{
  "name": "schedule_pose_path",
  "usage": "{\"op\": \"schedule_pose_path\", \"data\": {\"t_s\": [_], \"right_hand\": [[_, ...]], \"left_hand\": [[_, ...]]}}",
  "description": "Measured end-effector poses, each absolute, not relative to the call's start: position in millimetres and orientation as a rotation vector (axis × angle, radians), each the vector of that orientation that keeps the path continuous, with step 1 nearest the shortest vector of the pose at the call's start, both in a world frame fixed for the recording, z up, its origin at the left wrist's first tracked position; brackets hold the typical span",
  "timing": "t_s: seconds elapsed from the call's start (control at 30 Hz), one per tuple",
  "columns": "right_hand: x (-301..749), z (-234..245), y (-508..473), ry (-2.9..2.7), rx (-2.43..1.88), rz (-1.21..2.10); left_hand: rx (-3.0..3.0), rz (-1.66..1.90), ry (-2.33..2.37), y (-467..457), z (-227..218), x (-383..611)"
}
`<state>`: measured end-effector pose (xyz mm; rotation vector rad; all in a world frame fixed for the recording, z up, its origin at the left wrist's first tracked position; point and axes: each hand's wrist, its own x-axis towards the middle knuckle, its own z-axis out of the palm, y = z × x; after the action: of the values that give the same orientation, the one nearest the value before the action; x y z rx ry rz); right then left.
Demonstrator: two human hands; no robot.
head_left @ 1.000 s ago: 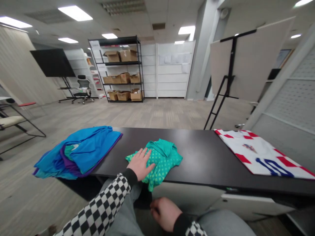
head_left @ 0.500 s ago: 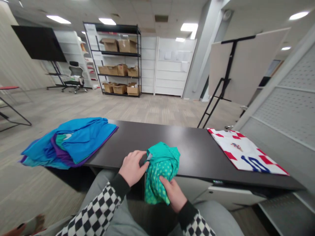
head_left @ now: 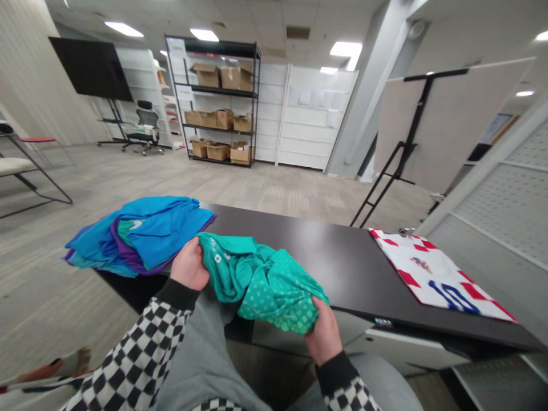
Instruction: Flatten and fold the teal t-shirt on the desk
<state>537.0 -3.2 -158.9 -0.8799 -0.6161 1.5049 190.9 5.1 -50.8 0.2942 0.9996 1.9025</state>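
Several blue and purple garments: heaped on the left end of the black bench, partly hanging past its edge, a small green patch showing among the folds.
Left hand: curled closed around the upper left edge of the green garment, just in front of the heap; the fingertips are hidden.
Green garment: spanning the gap between both hands, loosely creased, at the near edge of the bench; white print on its left part, paler dots on its right. Whether its underside touches the bench top, I cannot tell.
Right hand: narrow grip on the garment's right end, thumb over the dotted cloth, the other fingers mostly out of sight.
White and red jersey: flat on the bench's right end, well apart from both hands, blue number 10 toward the near edge.
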Motion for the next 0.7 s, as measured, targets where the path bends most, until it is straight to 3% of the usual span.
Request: {"op": "schedule_pose_path", "data": {"t_s": [0.13, 0.4, 0.7], "right_hand": [[569.8, -133.4, 18.5, -0.51, -0.772, 1.456], [604.6, -100.7, 19.0, -0.493, -0.582, 1.417], [617.9, -116.9, 0.0, -0.817, -0.905, 0.979]], "left_hand": [[0.115, 1.796, 1.026, -16.7, -47.6, 152.7], [0.244, 1.954, 0.96, -26.5, -54.1, 167.3], [0.595, 1.946, 0.677, -51.5, 29.5, 214.3]]}}
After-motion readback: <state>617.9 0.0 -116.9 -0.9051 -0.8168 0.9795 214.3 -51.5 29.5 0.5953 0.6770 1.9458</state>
